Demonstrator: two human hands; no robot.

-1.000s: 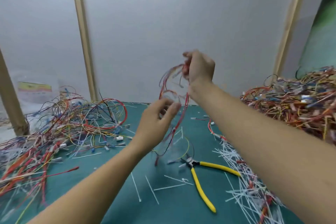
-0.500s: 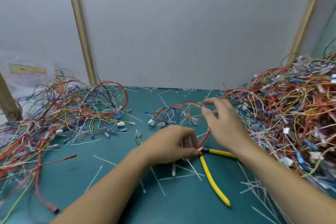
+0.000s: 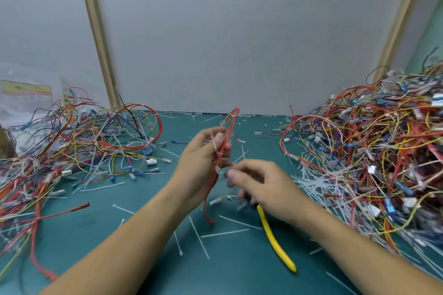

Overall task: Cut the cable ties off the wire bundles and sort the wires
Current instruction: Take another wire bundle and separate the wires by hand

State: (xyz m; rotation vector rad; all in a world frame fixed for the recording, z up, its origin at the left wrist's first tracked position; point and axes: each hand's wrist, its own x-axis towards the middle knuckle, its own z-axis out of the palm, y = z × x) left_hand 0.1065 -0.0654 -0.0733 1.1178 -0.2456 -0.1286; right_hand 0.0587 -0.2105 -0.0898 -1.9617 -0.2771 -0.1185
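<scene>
My left hand [image 3: 203,158] is closed on a small bundle of red wires [image 3: 229,127], held upright above the green mat [image 3: 134,242]; a white cable tie wraps it near my thumb, and its tail hangs down to the mat. My right hand [image 3: 261,184] hovers just right of it with the fingers curled, blurred. It covers the head of the yellow-handled cutters [image 3: 275,239], whose one visible handle lies on the mat. Whether this hand grips the cutters is not visible.
A tall heap of tied wire bundles [image 3: 374,151] fills the right side. Loose wires [image 3: 79,141] spread over the left side. Cut white cable ties [image 3: 199,239] litter the mat, densest by the right heap. A grey wall with wooden posts closes the back.
My left hand has lifted the red wire bundle off the mat and holds it upright. My right hand came down from the far wires to sit over the cutters' head.
</scene>
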